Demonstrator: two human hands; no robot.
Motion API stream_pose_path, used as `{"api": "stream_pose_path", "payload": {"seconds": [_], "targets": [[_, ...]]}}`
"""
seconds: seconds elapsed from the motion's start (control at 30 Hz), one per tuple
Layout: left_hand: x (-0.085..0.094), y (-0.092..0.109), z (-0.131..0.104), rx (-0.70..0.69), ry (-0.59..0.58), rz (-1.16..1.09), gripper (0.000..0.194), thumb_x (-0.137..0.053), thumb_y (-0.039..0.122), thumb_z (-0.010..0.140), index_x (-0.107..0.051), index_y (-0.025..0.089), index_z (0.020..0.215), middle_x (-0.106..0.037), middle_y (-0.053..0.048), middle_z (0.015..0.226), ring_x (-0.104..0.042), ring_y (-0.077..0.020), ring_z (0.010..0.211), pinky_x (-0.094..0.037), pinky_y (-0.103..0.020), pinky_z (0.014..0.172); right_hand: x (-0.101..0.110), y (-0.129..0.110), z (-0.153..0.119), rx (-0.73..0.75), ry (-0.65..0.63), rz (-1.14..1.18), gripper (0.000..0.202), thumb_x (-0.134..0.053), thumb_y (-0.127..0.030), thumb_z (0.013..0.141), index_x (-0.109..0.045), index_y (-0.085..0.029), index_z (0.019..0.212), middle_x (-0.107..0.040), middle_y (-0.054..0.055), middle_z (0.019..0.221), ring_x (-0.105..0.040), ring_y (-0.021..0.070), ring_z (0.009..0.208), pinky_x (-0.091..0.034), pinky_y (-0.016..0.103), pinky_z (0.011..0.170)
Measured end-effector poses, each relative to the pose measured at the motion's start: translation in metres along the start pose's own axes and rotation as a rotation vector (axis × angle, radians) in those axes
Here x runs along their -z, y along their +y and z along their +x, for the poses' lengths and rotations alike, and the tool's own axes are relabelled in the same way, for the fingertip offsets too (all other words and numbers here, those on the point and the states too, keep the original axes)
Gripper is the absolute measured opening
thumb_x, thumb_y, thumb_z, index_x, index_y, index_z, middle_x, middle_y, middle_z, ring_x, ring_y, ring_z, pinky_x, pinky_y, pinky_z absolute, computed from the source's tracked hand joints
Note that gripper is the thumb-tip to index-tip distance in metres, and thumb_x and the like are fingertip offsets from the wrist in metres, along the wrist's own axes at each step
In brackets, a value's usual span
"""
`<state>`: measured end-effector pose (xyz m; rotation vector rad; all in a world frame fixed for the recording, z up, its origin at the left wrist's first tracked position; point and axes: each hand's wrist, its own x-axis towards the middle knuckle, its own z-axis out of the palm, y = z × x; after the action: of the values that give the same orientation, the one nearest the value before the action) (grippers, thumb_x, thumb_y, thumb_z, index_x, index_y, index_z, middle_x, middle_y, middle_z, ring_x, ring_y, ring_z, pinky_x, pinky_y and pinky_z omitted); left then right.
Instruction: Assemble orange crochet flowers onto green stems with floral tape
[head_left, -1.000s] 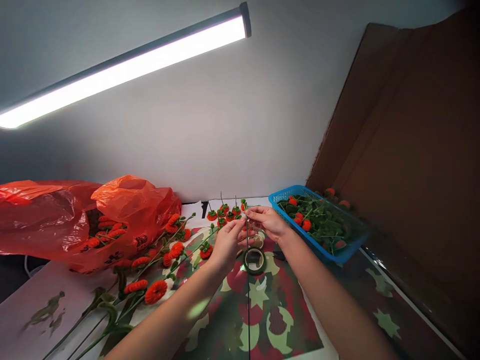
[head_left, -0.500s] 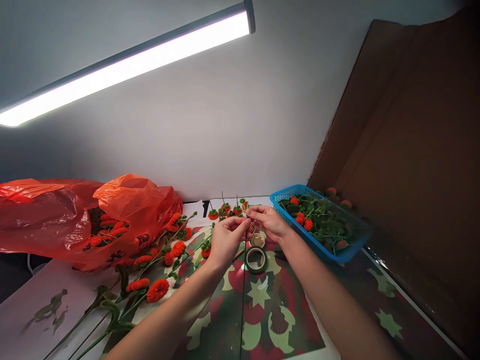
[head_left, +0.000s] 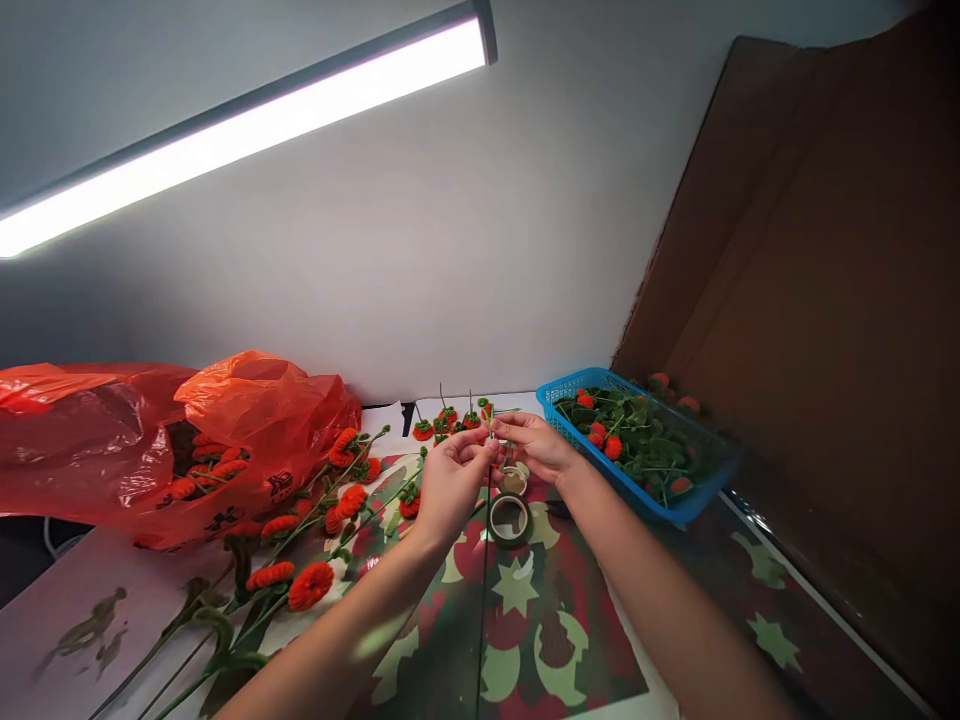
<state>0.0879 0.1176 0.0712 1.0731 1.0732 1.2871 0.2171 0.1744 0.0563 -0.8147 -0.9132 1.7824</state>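
My left hand [head_left: 456, 485] is closed, thumb and fingertips pinching a long thin dark wire stem [head_left: 484, 610] that runs down towards me. Facing it, my right hand [head_left: 541, 447] pinches at the top of the same stem, its fingertips touching those of the left. A slim green tip sticks up between the fingers; my fingers cover how it joins the stem. Just under the hands lies a roll of dark green tape [head_left: 492, 521], with a second, paler tape roll [head_left: 514, 479] behind it. Beyond the fingers are several small red-orange flowers [head_left: 448, 416] with green centres and upright stems.
To the left, a red plastic bag [head_left: 300, 430] holds orange flowers, and long-stemmed orange fuzzy flowers [head_left: 310, 586] lie before it. At right stands a blue basket [head_left: 637, 482] of greenery and flowers, beside a cardboard sheet [head_left: 810, 250]. A camouflage-patterned mat [head_left: 442, 650] covers the table.
The view has shifted slightly. Both hands stay together at the stem's top, and the green tip between the fingers now stands more upright.
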Motion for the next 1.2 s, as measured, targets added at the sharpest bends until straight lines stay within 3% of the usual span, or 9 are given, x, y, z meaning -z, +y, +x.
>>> {"api": "stream_pose_path", "payload": {"seconds": [0.1, 0.23, 0.57, 0.7, 0.87, 1.0, 1.2], "targets": [[0.002, 0.002, 0.001, -0.087, 0.009, 0.143, 0.039, -0.070, 0.036, 0.068, -0.063, 0.010, 0.096, -0.064, -0.001, 0.061, -0.061, -0.0133, 0.051, -0.047, -0.023, 0.051, -0.001, 0.001, 0.000, 0.030, 0.002, -0.035, 0.035, -0.087, -0.031, 0.046, -0.069, -0.013, 0.070, -0.065, 0.000, 0.063, -0.058, 0.0097, 0.054, -0.048, 0.023, 0.052], [0.004, 0.006, 0.003, -0.122, 0.002, 0.242, 0.025, -0.067, 0.033, 0.069, -0.063, 0.011, 0.078, -0.063, -0.003, 0.059, -0.060, -0.0134, 0.049, -0.044, -0.022, 0.047, -0.002, 0.003, 0.001, 0.104, 0.010, -0.088, 0.033, -0.087, -0.032, 0.047, -0.069, -0.013, 0.067, -0.065, -0.001, 0.062, -0.059, 0.0095, 0.055, -0.047, 0.023, 0.054], [-0.001, 0.005, 0.000, -0.086, -0.058, -0.066, 0.022, -0.069, 0.032, 0.065, -0.058, 0.013, 0.067, -0.055, 0.004, 0.054, -0.049, -0.0063, 0.045, -0.041, -0.018, 0.046, 0.005, 0.003, -0.002, -0.041, -0.238, 0.055, 0.031, -0.082, -0.035, 0.060, -0.065, -0.013, 0.074, -0.064, -0.001, 0.062, -0.059, 0.0099, 0.056, -0.047, 0.023, 0.058], [-0.001, 0.003, 0.001, -0.047, -0.082, -0.134, 0.021, -0.070, 0.030, 0.064, -0.059, 0.013, 0.068, -0.054, 0.004, 0.055, -0.047, -0.0052, 0.046, -0.039, -0.017, 0.046, 0.006, 0.001, -0.004, -0.066, -0.274, 0.058, 0.030, -0.081, -0.032, 0.062, -0.066, -0.013, 0.078, -0.065, 0.000, 0.065, -0.059, 0.0106, 0.057, -0.047, 0.025, 0.058], [-0.001, 0.003, 0.002, 0.049, -0.123, -0.251, 0.024, -0.074, 0.030, 0.062, -0.060, 0.013, 0.070, -0.054, 0.003, 0.058, -0.048, -0.0044, 0.049, -0.040, -0.016, 0.048, 0.003, -0.003, -0.005, -0.030, -0.211, 0.071, 0.030, -0.083, -0.030, 0.058, -0.066, -0.012, 0.075, -0.063, -0.001, 0.062, -0.057, 0.0100, 0.057, -0.046, 0.024, 0.058], [0.000, 0.004, 0.001, 0.054, -0.100, -0.142, 0.030, -0.076, 0.036, 0.062, -0.062, 0.012, 0.073, -0.058, 0.002, 0.061, -0.051, -0.0057, 0.048, -0.043, -0.018, 0.049, -0.001, -0.003, -0.003, 0.009, -0.090, 0.019, 0.032, -0.085, -0.029, 0.053, -0.066, -0.012, 0.071, -0.059, -0.002, 0.057, -0.053, 0.0083, 0.054, -0.044, 0.023, 0.055], [0.001, 0.009, -0.002, 0.001, -0.065, -0.060, 0.032, -0.075, 0.040, 0.063, -0.063, 0.011, 0.072, -0.059, 0.001, 0.056, -0.055, -0.0081, 0.047, -0.044, -0.020, 0.049, -0.005, -0.002, -0.006, 0.029, -0.143, -0.004, 0.032, -0.083, -0.033, 0.056, -0.060, -0.013, 0.068, -0.059, -0.003, 0.057, -0.052, 0.0078, 0.050, -0.041, 0.021, 0.049]]}}
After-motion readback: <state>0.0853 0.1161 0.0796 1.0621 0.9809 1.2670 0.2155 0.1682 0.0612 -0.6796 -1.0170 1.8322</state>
